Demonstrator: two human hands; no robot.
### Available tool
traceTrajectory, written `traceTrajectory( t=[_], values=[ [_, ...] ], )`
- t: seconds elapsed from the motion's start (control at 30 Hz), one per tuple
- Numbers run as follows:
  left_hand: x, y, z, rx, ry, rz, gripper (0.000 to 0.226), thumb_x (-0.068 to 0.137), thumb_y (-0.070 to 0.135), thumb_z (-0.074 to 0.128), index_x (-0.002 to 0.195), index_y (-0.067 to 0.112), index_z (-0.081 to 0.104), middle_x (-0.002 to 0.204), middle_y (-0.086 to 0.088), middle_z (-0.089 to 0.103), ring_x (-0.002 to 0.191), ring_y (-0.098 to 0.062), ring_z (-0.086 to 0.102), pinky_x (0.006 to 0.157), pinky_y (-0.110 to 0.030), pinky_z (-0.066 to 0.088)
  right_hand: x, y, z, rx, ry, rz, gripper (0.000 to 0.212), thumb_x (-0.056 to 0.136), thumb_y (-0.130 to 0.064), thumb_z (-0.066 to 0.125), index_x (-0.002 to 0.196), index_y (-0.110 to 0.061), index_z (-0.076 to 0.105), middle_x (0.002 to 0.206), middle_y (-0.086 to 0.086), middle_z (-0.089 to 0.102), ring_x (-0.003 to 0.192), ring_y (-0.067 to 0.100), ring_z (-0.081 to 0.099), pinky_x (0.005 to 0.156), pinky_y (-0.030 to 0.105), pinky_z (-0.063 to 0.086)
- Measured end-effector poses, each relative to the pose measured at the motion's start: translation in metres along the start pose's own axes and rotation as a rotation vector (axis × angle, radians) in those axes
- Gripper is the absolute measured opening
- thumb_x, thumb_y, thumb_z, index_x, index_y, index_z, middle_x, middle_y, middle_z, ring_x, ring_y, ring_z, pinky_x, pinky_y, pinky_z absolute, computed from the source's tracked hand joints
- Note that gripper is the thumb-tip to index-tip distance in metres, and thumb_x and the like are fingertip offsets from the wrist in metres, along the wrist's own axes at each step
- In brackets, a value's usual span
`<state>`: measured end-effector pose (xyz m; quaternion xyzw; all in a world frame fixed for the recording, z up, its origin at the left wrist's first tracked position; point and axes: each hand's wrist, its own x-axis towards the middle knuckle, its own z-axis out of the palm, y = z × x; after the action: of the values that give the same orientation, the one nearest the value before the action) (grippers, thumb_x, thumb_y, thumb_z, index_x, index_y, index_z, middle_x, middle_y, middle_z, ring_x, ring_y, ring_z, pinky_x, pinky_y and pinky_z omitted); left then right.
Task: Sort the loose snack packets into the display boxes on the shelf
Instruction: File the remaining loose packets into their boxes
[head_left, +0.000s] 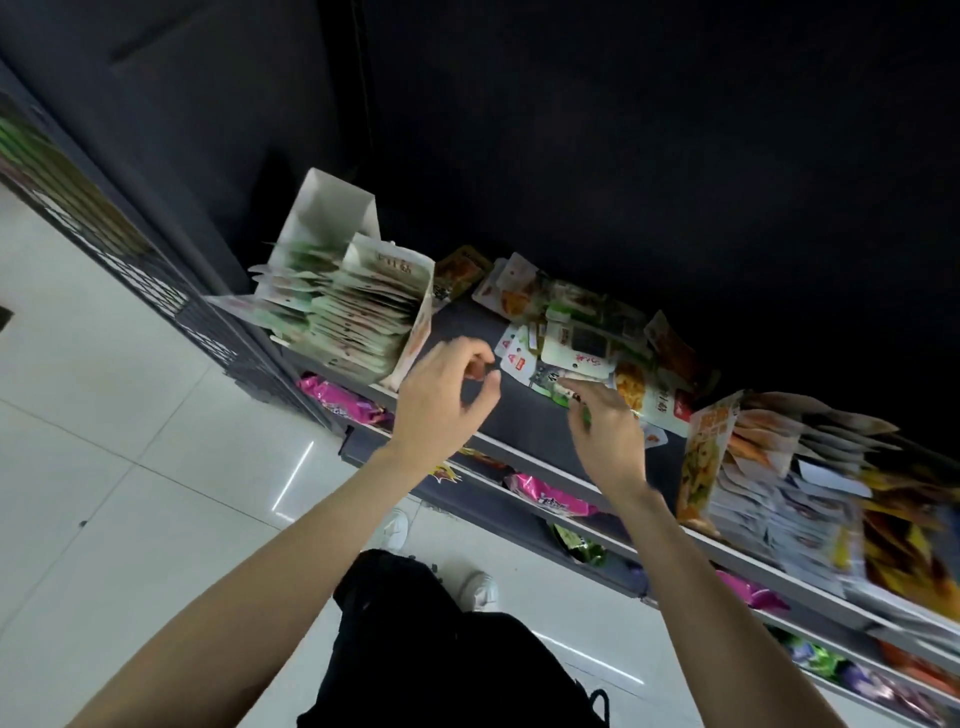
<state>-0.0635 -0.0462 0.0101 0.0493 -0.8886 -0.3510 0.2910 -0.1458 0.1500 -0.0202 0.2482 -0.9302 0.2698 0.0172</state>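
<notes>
On the shelf (467, 332), we see the loose packets (566, 338) lying just past our right hand (605, 415), whose fingers pinch one. Our left hand (441, 400) is curled, empty, farther off.

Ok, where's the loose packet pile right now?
Head view: the loose packet pile lies mid-shelf between the left display box and right display box, just beyond the right hand.

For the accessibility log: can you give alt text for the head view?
Both hands reach toward a pile of loose snack packets on a dark shelf: left hand empty, right hand at the pile's edge. Filled display boxes stand either side.
</notes>
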Motion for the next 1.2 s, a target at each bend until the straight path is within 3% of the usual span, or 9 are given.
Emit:
traceTrajectory(
  t=[0.13,0.27,0.4,0.5,0.67,0.8,0.9,1.07,1.2],
  values=[
    [-0.003,-0.025,0.068,0.087,-0.355,-0.371,0.041,0.087,0.033,0.061,0.124,0.018,0.049,0.112,0.002,0.060,0.104,-0.017,0.055,0.086,-0.036,0.049,-0.009,0.049,0.002,-0.181,-0.186,0.090,0.042,0.091,-0.008,0.053,0.133,-0.014,0.053,0.141,0.009,0.047,0.133,0.030,0.036,0.103,0.051,0.040],
    [0.015,-0.048,0.109,0.053,-0.364,-0.651,0.055,0.086,0.032,0.064,0.133,0.011,0.044,0.123,-0.008,0.059,0.115,-0.028,0.053,0.093,-0.036,0.043,-0.001,0.065,0.010,-0.333,-0.399,0.149,0.062,0.097,-0.023,0.045,0.150,-0.034,0.013,0.159,0.002,-0.001,0.144,0.040,0.001,0.111,0.056,0.020],
    [0.029,-0.054,0.129,-0.018,-0.322,-0.823,0.037,0.088,0.029,0.064,0.120,0.014,0.057,0.113,-0.004,0.068,0.110,-0.024,0.059,0.090,-0.031,0.044,0.009,0.067,0.020,-0.271,-0.460,0.197,0.072,0.097,-0.026,0.046,0.148,-0.044,-0.002,0.157,-0.010,-0.015,0.143,0.038,0.010,0.098,0.054,0.045],
    [0.027,-0.051,0.126,0.032,-0.317,-0.790,0.017,0.090,0.024,0.061,0.105,0.018,0.065,0.111,-0.004,0.068,0.106,-0.023,0.061,0.088,-0.030,0.045,0.012,0.071,0.024,-0.330,-0.528,0.216,0.066,0.099,-0.032,0.041,0.149,-0.040,-0.002,0.158,-0.012,-0.013,0.143,0.034,0.010,0.096,0.051,0.046],
    [-0.005,-0.054,0.087,0.007,-0.180,-0.676,0.007,0.097,0.016,0.044,0.102,0.017,0.049,0.100,-0.010,0.063,0.082,-0.029,0.066,0.074,-0.045,0.054,0.010,0.072,0.020,-0.340,-0.585,0.225,0.062,0.100,-0.036,0.039,0.151,-0.034,0.005,0.159,-0.007,0.004,0.144,0.032,0.006,0.106,0.054,0.031],
    [-0.015,-0.046,0.057,0.006,-0.176,-0.595,0.009,0.099,0.014,0.042,0.107,0.012,0.048,0.090,-0.011,0.064,0.072,-0.024,0.068,0.061,-0.041,0.056,0.007,0.056,0.011,-0.151,-0.351,0.148,0.052,0.098,-0.030,0.047,0.146,-0.019,0.032,0.150,0.004,0.034,0.137,0.029,0.027,0.109,0.043,0.031],
    [-0.005,-0.034,0.046,-0.075,-0.194,-0.479,0.009,0.099,0.014,0.045,0.106,0.012,0.050,0.088,-0.007,0.066,0.071,-0.019,0.069,0.065,-0.038,0.057,0.010,0.028,0.003,0.104,-0.214,0.033,0.047,0.093,-0.019,0.058,0.138,-0.014,0.045,0.135,0.008,0.051,0.127,0.025,0.042,0.105,0.035,0.036],
    [0.018,-0.005,0.037,-0.159,-0.355,-0.293,0.005,0.098,0.022,0.048,0.102,0.025,0.048,0.097,-0.001,0.069,0.080,-0.014,0.069,0.070,-0.042,0.058,0.016,-0.007,-0.011,0.326,-0.175,0.112,0.076,0.085,-0.012,0.069,0.146,-0.026,0.026,0.119,0.002,0.058,0.107,0.015,0.054,0.089,0.028,0.044],
    [0.028,0.021,0.021,-0.287,-0.366,-0.290,0.020,0.095,0.023,0.054,0.115,0.023,0.051,0.107,0.000,0.067,0.094,-0.010,0.066,0.082,-0.035,0.055,0.012,-0.009,-0.032,0.405,-0.086,0.179,0.040,0.087,-0.014,0.066,0.124,-0.017,0.052,0.092,0.002,0.068,0.081,0.016,0.064,0.073,0.033,0.054]
  ],
)
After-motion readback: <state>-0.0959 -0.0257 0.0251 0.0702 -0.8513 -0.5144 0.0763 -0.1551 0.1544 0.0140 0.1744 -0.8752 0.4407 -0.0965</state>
